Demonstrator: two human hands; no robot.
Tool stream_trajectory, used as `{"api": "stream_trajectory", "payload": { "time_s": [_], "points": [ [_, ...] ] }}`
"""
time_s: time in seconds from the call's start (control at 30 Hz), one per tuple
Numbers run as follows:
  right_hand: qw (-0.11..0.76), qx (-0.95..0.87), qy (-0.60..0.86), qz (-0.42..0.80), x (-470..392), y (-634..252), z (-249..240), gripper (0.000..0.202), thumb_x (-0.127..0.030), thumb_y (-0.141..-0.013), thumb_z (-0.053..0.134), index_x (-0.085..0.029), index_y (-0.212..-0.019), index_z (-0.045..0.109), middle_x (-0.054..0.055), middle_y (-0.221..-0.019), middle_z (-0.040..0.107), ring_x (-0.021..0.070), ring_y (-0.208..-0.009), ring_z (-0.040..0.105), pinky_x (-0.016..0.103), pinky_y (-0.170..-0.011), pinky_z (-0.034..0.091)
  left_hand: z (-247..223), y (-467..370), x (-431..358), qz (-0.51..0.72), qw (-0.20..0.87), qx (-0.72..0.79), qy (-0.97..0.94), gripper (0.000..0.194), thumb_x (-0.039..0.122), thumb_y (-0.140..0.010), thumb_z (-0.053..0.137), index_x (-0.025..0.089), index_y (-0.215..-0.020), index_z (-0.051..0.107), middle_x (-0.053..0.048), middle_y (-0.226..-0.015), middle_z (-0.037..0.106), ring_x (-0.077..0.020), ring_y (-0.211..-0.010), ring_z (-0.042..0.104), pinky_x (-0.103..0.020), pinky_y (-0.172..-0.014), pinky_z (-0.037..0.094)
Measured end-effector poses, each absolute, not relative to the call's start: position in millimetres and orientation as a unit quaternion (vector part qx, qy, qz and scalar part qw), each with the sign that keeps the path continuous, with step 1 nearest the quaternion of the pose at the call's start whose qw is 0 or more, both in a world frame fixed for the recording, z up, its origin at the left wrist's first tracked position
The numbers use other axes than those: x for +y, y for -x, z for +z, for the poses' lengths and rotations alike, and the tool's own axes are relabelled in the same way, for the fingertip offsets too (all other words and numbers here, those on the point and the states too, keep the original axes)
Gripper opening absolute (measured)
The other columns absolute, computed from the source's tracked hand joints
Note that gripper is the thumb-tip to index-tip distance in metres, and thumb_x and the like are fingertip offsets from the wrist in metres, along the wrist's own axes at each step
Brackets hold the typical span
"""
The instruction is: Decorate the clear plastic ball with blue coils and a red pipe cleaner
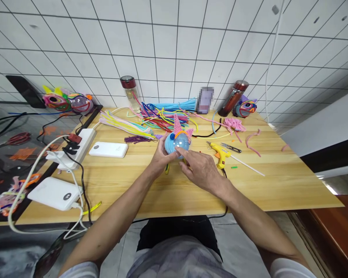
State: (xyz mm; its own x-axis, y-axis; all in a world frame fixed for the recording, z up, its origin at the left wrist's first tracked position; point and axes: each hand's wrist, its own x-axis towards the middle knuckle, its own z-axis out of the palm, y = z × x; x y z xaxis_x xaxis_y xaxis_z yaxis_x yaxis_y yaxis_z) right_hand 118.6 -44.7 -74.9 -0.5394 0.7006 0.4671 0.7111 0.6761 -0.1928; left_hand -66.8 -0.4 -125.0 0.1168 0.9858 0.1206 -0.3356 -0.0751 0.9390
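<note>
A blue craft ball (182,143) sits between my hands above the table. It looks wound in blue pipe cleaner, with a shiny clear dome in front. Pink pointed pieces stick up from it, an orange arc crosses its top, and a dark blue dot shows at the upper left. My left hand (161,154) is closed around its left side, thumb along the lower front. Against the lower right of the ball, my right hand (200,166) presses with curled fingers and the index finger on its surface. A yellow glue gun (221,155) lies just right of that hand.
Pipe cleaners (168,116) are heaped at the back. Snips (231,148) and a white stick (247,165) lie to the right. Two bottles (234,98) (130,92) stand by the wall. Power banks (108,150) and a corded power strip (79,148) occupy the left.
</note>
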Motion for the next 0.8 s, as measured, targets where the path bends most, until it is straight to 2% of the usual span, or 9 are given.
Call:
{"api": "stream_trajectory", "payload": {
  "time_s": [0.13,0.33,0.53,0.63,0.8],
  "points": [
    [0.245,-0.882,0.403,-0.015,-44,-117,-78,0.051,-0.021,-0.101,0.058,-0.019,-0.152,0.06,0.008,-0.094,0.08,0.0253,-0.082,0.073,0.036,-0.065,0.047,-128,67,0,0.562,0.574,0.356,-0.477,0.1,0.055,-0.061,0.098,0.025,-0.142,0.047,-0.012,-0.146,0.063,-0.0308,-0.135,0.063,-0.041,-0.114,0.051],
    [0.239,-0.882,0.405,-0.021,-45,-116,-80,0.054,-0.023,-0.101,0.063,-0.017,-0.154,0.057,0.007,-0.093,0.079,0.0229,-0.08,0.072,0.033,-0.064,0.045,-134,67,2,0.572,0.563,0.346,-0.486,0.101,0.057,-0.063,0.098,0.025,-0.145,0.047,-0.013,-0.15,0.06,-0.0319,-0.139,0.06,-0.04,-0.116,0.05],
    [0.225,-0.883,0.412,-0.013,-45,-113,-78,0.061,-0.025,-0.102,0.065,-0.018,-0.16,0.05,0.006,-0.096,0.08,0.0227,-0.083,0.073,0.032,-0.068,0.048,-135,67,1,0.58,0.569,0.331,-0.481,0.097,0.046,-0.064,0.1,0.025,-0.143,0.048,-0.012,-0.147,0.062,-0.0305,-0.137,0.062,-0.04,-0.116,0.051],
    [0.218,-0.881,0.419,-0.012,-45,-111,-74,0.059,-0.027,-0.103,0.064,-0.017,-0.16,0.051,0.009,-0.104,0.082,0.0241,-0.088,0.075,0.033,-0.071,0.051,-135,68,1,0.583,0.563,0.34,-0.477,0.098,0.044,-0.063,0.101,0.025,-0.143,0.048,-0.012,-0.146,0.063,-0.03,-0.135,0.063,-0.039,-0.114,0.053],
    [0.204,-0.883,0.424,-0.002,-45,-107,-70,0.053,-0.027,-0.105,0.06,-0.018,-0.157,0.054,0.009,-0.103,0.082,0.0244,-0.09,0.076,0.033,-0.071,0.052,-138,70,1,0.593,0.552,0.358,-0.464,0.102,0.045,-0.06,0.102,0.026,-0.145,0.049,-0.012,-0.147,0.063,-0.029,-0.134,0.064,-0.036,-0.11,0.055]
  ]
}}
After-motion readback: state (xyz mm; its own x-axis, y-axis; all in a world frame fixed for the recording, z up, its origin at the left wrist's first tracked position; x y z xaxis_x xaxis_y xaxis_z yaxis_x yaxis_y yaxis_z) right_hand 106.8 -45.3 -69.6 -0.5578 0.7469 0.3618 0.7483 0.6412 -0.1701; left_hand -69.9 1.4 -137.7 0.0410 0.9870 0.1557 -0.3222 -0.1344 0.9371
